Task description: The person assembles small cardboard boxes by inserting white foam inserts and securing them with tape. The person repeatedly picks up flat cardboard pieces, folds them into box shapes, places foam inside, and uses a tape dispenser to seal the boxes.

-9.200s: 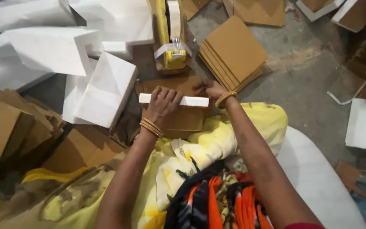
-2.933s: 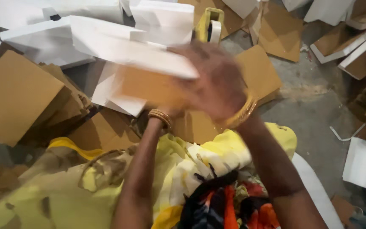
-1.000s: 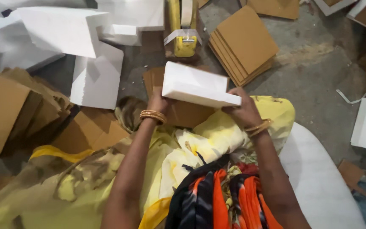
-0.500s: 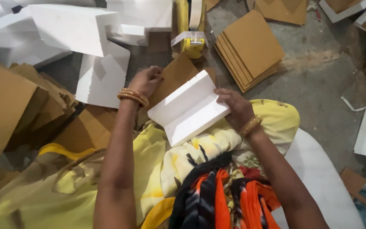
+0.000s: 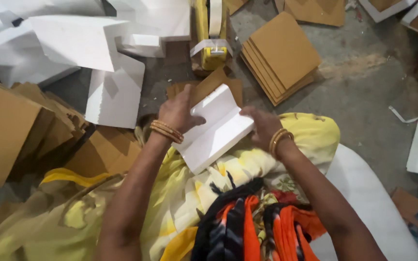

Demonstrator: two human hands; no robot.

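A white folded cardboard box piece (image 5: 214,130) lies tilted over my lap, its inner crease facing up. My left hand (image 5: 179,112) grips its upper left edge, thumb on the white face. My right hand (image 5: 263,126) holds its right edge, fingers curled against the side. Under the white piece, a brown cardboard sheet (image 5: 209,83) sticks out toward the floor. Gold bangles sit on both wrists.
A yellow tape dispenser (image 5: 210,34) stands just beyond the hands. A stack of brown square sheets (image 5: 280,54) lies to its right. White box parts (image 5: 88,43) pile up at far left, brown flat cartons (image 5: 6,125) at left. A white cushion (image 5: 364,203) is under me.
The white piece, held up as a closed flat box a second ago, has come down onto my lap and been turned with its open crease up. My left hand moved from the brown sheet onto it.
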